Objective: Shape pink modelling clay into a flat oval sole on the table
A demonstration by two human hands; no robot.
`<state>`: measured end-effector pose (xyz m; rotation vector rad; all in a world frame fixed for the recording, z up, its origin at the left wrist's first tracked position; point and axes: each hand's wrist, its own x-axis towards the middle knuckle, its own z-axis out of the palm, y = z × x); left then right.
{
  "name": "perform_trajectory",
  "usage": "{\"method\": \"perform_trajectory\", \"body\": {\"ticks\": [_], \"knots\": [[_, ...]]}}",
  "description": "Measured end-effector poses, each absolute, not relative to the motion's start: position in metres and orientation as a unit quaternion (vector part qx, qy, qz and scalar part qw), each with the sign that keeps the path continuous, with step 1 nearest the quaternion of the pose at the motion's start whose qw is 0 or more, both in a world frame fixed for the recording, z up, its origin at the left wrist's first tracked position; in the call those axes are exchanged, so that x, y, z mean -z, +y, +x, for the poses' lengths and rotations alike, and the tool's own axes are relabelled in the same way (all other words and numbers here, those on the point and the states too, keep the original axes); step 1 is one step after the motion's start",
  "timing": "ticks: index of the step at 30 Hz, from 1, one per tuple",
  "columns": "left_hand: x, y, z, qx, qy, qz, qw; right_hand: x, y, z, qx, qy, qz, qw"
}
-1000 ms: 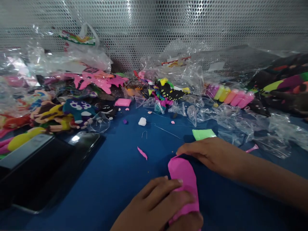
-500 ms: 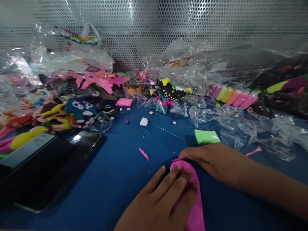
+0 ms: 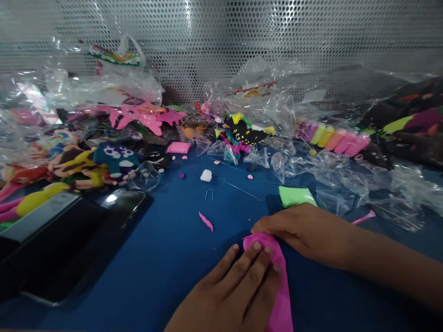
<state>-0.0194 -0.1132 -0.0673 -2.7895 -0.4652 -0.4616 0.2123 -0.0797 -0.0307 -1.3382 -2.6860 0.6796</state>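
Observation:
A flat, long piece of pink clay [image 3: 284,295] with a rounded far end lies on the blue tabletop. My left hand [image 3: 230,290] rests flat on it, fingers stretched out and slightly apart, covering much of its left side. At the rounded end my right hand [image 3: 297,230] is closed around a slim pink modelling tool [image 3: 364,217]. The tool's flared end shows beyond the wrist; its thin tip is at the clay's far edge, and the middle is hidden by the hand. A narrow pink clay strip [image 3: 206,221] lies to the left.
A light green clay pack [image 3: 296,196] sits just beyond my right hand. White clay [image 3: 206,175] and a bent wire [image 3: 209,194] lie ahead. Two dark phone-like devices [image 3: 83,244] are at left, near clay figures [image 3: 117,159]. Clear plastic wrappers [image 3: 332,170] crowd the back right.
My right hand has shifted slightly left and down, bringing the tool's tip onto the clay's far edge. My left hand stays flat on the clay, its fingers slightly lower.

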Motion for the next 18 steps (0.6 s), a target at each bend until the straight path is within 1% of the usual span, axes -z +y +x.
{"method": "perform_trajectory", "body": {"ticks": [4, 8, 12, 15, 18], "knots": [[0.067, -0.113, -0.019, 0.163, -0.159, -0.963, 0.145, 0.030, -0.081, 0.215, -0.197, -0.863, -0.464, 0.038], [0.066, -0.113, -0.019, 0.163, -0.163, -0.964, 0.136, 0.031, -0.085, 0.218, -0.210, -0.866, -0.451, 0.044], [0.067, -0.113, -0.019, 0.160, -0.161, -0.966, 0.127, 0.034, -0.091, 0.220, -0.177, -0.854, -0.486, 0.056], [0.067, -0.113, -0.019, 0.160, -0.162, -0.965, 0.131, 0.035, -0.094, 0.220, -0.180, -0.864, -0.468, 0.049], [0.066, -0.113, -0.019, 0.163, -0.162, -0.964, 0.135, 0.034, -0.096, 0.221, -0.176, -0.855, -0.483, 0.070]]}}
